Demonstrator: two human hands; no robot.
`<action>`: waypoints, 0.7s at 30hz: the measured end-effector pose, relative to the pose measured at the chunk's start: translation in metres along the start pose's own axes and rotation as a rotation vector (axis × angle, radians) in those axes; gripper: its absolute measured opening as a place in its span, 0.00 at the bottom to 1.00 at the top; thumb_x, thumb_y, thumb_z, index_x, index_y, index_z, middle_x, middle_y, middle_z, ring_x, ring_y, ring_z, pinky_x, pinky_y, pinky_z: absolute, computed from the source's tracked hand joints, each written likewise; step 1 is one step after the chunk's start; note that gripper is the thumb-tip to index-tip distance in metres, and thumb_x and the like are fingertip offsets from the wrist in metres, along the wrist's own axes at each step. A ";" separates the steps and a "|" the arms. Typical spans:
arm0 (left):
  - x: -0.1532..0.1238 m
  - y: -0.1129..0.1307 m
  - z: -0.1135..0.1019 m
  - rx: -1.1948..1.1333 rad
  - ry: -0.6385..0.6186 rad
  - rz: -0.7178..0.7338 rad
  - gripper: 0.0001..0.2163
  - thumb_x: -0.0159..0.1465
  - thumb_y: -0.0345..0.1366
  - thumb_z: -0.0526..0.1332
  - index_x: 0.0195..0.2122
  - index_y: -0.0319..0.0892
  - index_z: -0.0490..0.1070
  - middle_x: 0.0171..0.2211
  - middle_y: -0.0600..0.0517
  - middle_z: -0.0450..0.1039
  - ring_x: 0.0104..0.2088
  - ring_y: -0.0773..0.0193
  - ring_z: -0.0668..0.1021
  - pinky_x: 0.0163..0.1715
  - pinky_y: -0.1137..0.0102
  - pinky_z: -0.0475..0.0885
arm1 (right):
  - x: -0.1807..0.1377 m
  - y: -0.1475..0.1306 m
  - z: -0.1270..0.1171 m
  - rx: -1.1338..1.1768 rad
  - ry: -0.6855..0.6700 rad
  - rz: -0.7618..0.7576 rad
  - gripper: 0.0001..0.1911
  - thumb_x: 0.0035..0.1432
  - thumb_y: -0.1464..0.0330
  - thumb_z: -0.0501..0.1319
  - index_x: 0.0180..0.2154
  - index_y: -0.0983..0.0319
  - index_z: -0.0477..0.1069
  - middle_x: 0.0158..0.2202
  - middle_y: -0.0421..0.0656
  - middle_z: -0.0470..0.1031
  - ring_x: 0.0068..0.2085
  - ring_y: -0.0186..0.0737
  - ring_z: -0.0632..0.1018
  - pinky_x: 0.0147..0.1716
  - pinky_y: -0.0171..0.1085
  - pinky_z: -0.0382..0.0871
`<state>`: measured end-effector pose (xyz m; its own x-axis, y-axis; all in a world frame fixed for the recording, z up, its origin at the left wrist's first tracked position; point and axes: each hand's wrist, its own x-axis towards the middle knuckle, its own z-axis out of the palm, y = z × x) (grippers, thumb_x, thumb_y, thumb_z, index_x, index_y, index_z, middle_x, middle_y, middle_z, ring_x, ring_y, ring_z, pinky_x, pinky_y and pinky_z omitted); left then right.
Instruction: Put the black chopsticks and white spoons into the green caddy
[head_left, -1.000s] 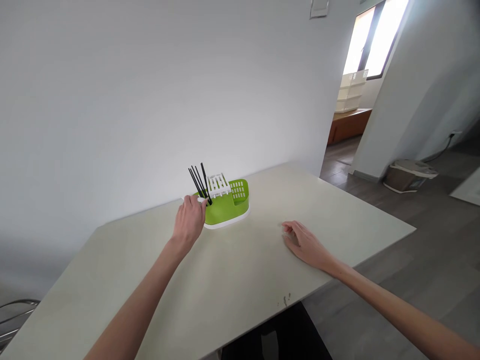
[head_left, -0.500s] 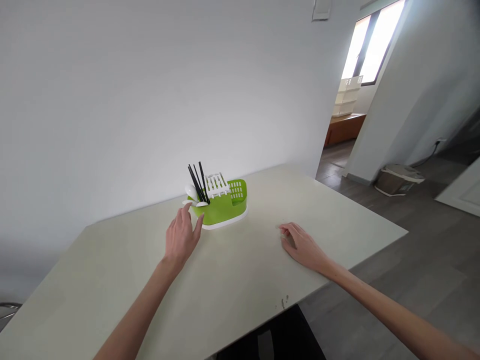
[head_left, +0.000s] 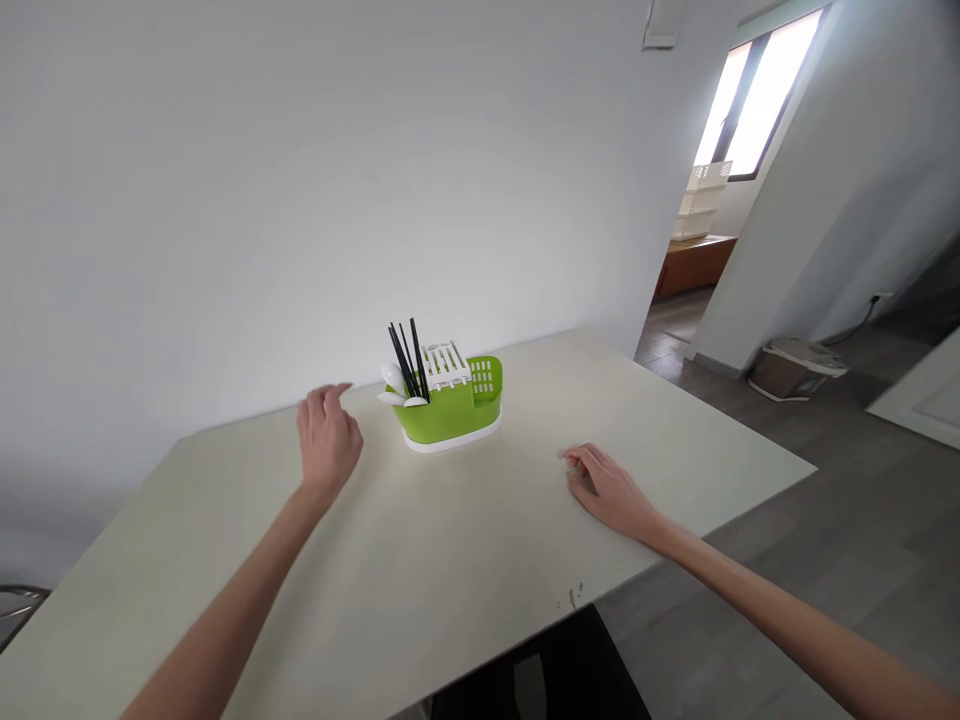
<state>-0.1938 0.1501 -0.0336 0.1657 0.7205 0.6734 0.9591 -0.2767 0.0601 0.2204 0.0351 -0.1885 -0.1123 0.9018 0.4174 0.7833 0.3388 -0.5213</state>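
A green plastic cutlery caddy [head_left: 450,415] with a white base stands on the pale table [head_left: 420,580] near the wall. Black chopsticks [head_left: 407,358] and white spoons [head_left: 393,381] stick up at its left end, and a white slotted rack [head_left: 447,362] sits on top. My left hand [head_left: 327,440] hovers above the table just left of the caddy, fingers loosely apart and empty. My right hand [head_left: 609,490] rests flat on the table to the right of the caddy, holding nothing.
A plain white wall runs behind the table. To the right the table edge drops to a dark wood floor with a low round bin [head_left: 796,366]. A doorway shows a wooden bench with stacked white baskets [head_left: 703,200]. A chair's metal frame [head_left: 19,605] shows at far left.
My left hand let go of the caddy's left end and pulled back to the left, leaving white spoons standing beside the chopsticks. My right hand stayed where it was.
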 end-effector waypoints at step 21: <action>0.060 -0.008 0.011 0.208 -0.394 0.338 0.40 0.54 0.18 0.53 0.69 0.44 0.62 0.67 0.41 0.67 0.65 0.45 0.68 0.60 0.52 0.67 | 0.001 -0.008 -0.005 -0.020 -0.012 0.037 0.13 0.68 0.69 0.51 0.52 0.57 0.68 0.48 0.48 0.75 0.44 0.47 0.80 0.44 0.46 0.75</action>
<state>-0.1890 0.2029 -0.0020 0.5068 0.8078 0.3011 0.8563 -0.4311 -0.2845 0.2164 0.0324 -0.1801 -0.0901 0.9169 0.3888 0.7993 0.2995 -0.5210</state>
